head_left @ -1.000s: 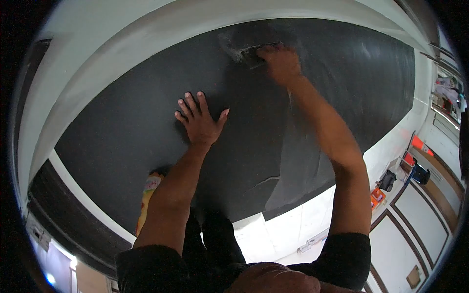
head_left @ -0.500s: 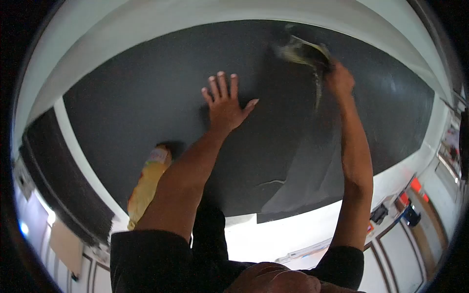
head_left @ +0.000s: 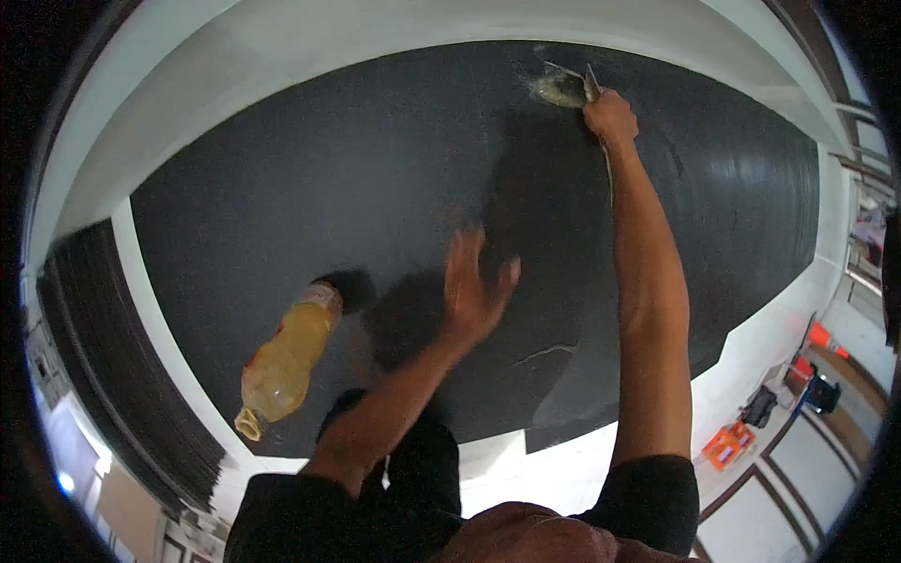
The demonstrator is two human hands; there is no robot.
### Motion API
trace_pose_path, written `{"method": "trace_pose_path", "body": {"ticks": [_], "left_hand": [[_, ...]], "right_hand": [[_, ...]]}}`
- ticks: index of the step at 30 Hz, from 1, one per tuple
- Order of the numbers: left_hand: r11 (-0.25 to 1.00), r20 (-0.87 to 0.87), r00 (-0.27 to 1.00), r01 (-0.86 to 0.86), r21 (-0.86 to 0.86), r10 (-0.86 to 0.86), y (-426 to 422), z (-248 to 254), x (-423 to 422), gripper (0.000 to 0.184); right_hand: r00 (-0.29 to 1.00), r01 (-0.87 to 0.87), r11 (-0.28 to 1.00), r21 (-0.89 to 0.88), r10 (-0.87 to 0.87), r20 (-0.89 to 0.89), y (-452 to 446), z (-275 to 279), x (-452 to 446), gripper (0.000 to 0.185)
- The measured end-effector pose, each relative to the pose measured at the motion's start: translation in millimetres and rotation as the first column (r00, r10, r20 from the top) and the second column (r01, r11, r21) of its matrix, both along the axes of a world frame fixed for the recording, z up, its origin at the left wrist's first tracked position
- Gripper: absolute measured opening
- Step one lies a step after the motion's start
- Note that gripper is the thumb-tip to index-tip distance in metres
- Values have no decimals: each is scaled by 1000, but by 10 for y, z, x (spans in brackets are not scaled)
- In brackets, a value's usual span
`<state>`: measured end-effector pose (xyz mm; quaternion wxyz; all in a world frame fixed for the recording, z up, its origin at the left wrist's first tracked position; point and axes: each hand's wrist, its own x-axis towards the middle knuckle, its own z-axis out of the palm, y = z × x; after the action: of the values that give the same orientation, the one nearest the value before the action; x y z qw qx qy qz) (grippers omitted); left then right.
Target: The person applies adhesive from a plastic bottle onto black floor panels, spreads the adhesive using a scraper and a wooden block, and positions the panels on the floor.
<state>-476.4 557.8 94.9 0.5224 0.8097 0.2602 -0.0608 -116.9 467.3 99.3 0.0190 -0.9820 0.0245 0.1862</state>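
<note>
A large dark sheet covers the surface before me. Near its top edge, my right hand is closed round a thin flat tool, tilted up on edge. Just left of the tool lies a wet, yellowish smear. My left hand hangs over the middle of the sheet, slightly blurred, its fingers apart and holding nothing. On the left part of the sheet, a bottle of yellowish liquid has its narrow neck toward the lower left.
A stack of dark sheets is at the left. A pale curved border runs behind the dark sheet. At the lower right are an orange object, a black item and an orange cone.
My left hand has left its spread position on the sheet and moved down and right, uncovering more of the bottle. My right hand has shifted slightly left and up, with the tool now on edge.
</note>
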Motion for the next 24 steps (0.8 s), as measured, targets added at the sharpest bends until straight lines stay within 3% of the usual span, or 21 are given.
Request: {"method": "trace_pose_path", "body": {"ticks": [1,2,3,4,6,8,9,10,11,12,13,15,16,18,19,21,22,23,24], "left_hand": [[984,-35,997,66,-167,-73,-17,130,-511,83],[987,-116,993,20,-159,-39,-124,142,-1100,81],[946,-252,966,-131,-295,56,-199,-65,-1793,82],[755,-452,842,-494,-432,293,-141,27,-2217,86],[756,-583,666,-642,-131,465,264,116,-2787,94],[673,-382,598,-733,95,705,648,196,-2809,94],[672,-373,600,-734,94,707,895,39,-2925,94],[852,-280,814,-431,296,509,1151,-189,-3053,101],[862,-248,940,-82,500,233,1303,-339,-3107,109],[863,-234,945,-86,497,229,1419,-225,-2822,109],[824,-78,957,-196,532,279,1544,-23,-2393,111],[787,89,945,-312,533,315,1636,10,-2114,113],[822,261,896,-435,367,358,1651,-106,-2097,112],[847,421,810,-508,158,407,1749,-210,-2088,112],[804,258,775,-594,-11,577,1799,-215,-2160,107],[742,197,717,-662,-106,668,1977,-154,-2286,89],[703,165,683,-695,-151,711,2067,-121,-2349,81],[692,197,672,-720,-51,714,2173,404,-2102,73],[674,235,656,-739,6,717,2348,391,-2185,69]], "right_hand": [[1000,-29,999,30,30,-9,-11,-40,-25,53],[1000,-22,999,34,22,-5,-60,-66,-22,53],[999,-9,995,99,5,42,-156,-127,29,56],[996,-3,987,163,-11,86,-245,-184,78,59],[991,7,977,213,-36,130,-363,-292,154,60],[983,21,962,271,-69,170,-346,-403,114,61],[987,-3,975,223,-33,160,-317,-424,89,59],[989,-29,985,173,3,149,-295,-428,80,57],[987,-30,985,172,2,160,-231,-383,35,57],[990,-25,991,131,5,144,-151,-266,7,51],[992,-21,996,86,10,122,-104,-205,-42,46],[987,-24,990,139,1,161,-152,-161,-81,41],[982,-29,980,199,-9,186,-207,-173,-101,37],[979,50,990,129,-74,192,-226,-246,-123,32],[970,0,989,147,-35,240,-234,-266,-178,33],[952,-50,987,155,0,308,-187,-226,-180,35],[972,-17,994,106,-8,234,-152,-208,-169,38],[987,15,998,57,-24,157,-138,-193,-171,42],[986,21,998,52,-30,163,-131,-182,-161,42]]}}
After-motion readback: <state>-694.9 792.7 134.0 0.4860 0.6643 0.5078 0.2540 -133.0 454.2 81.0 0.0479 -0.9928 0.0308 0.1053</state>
